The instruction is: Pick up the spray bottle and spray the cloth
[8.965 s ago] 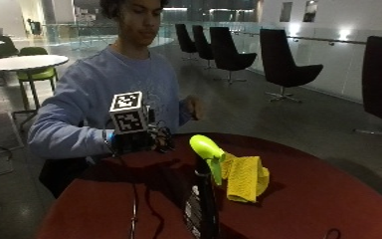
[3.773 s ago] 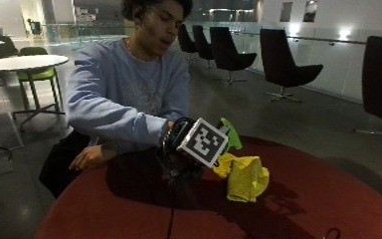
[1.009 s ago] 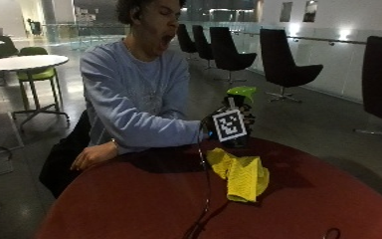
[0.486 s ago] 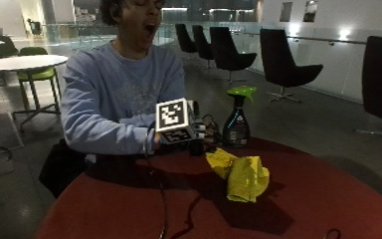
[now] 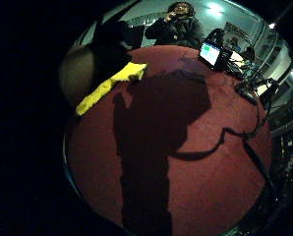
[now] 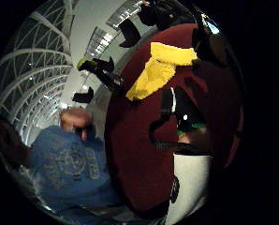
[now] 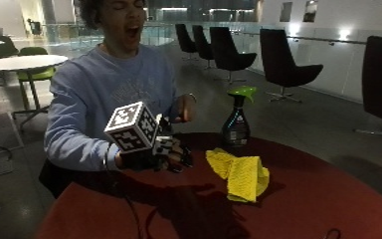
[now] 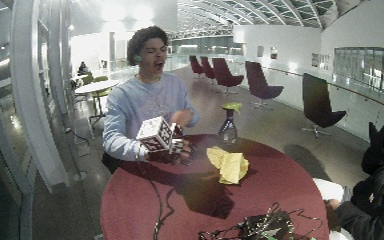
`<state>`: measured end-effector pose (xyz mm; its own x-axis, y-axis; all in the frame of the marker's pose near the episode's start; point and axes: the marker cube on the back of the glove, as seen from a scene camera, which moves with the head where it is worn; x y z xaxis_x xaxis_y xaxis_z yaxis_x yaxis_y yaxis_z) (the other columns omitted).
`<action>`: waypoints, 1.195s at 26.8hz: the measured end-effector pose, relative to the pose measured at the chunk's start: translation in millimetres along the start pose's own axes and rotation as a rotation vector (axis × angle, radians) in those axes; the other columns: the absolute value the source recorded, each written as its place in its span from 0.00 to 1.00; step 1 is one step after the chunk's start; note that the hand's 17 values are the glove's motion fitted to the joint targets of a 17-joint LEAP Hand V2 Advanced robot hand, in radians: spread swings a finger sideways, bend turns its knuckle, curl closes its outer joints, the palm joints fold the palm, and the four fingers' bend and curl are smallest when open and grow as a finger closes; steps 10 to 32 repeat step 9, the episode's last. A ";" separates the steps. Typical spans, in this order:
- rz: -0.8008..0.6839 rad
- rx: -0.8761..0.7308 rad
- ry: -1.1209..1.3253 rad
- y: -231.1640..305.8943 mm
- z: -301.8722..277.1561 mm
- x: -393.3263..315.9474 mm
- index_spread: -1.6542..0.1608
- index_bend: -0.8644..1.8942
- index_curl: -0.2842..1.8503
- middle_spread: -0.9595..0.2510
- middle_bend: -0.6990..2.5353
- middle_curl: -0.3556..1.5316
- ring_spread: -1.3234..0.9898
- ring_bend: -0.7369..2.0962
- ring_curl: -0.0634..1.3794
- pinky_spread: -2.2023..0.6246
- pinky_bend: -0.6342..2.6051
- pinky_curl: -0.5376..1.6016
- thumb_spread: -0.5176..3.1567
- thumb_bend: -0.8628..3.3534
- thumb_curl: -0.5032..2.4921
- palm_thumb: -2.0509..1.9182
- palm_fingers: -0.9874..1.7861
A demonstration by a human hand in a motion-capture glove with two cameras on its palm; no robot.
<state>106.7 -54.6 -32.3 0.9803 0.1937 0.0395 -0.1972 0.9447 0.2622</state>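
In the outside view a dark spray bottle [image 7: 236, 122] with a green trigger head stands upright at the far rim of the round red table [image 7: 323, 199]. A crumpled yellow cloth [image 7: 240, 174] lies in front of it. My gloved right hand [image 7: 158, 155] hovers low over the table beside the cloth, on my body's side, fingers relaxed and holding nothing. The bare left hand [image 7: 185, 108] is raised near my chest. The wide outside view shows the bottle [image 8: 228, 125], cloth [image 8: 228, 166] and hand [image 8: 173, 150] alike. Both palm views show the cloth [image 5: 112, 83] [image 6: 158, 70]; the thumb side view shows the bottle [image 6: 102, 72] behind it.
A tangle of cables and a small device [image 8: 262, 227] sits at the near side of the table, with a lit screen [image 5: 211, 53]. A cable [image 8: 159, 200] trails from my glove across the table. Another person sits at the table's right edge [image 8: 372, 200]. Dark chairs [image 7: 284, 64] stand behind.
A second ago my hand held the bottle up above the cloth. It has set the bottle down at the far rim, let go, and drawn back toward my body.
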 end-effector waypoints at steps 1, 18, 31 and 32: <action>-0.001 -0.003 0.015 1.9 -0.2 1.9 0.75 0.38 0.32 0.73 0.33 0.43 0.56 0.40 0.29 0.86 0.23 0.36 0.44 0.20 0.34 0.73 0.65; 0.015 -0.016 0.077 14.4 3.2 12.3 0.75 0.38 0.32 0.73 0.33 0.42 0.56 0.40 0.29 0.86 0.23 0.35 0.44 0.20 0.34 0.73 0.65; 0.015 -0.016 0.077 14.4 3.2 12.3 0.75 0.38 0.32 0.73 0.33 0.42 0.56 0.40 0.29 0.86 0.23 0.35 0.44 0.20 0.34 0.73 0.65; 0.015 -0.016 0.077 14.4 3.2 12.3 0.75 0.38 0.32 0.73 0.33 0.42 0.56 0.40 0.29 0.86 0.23 0.35 0.44 0.20 0.34 0.73 0.65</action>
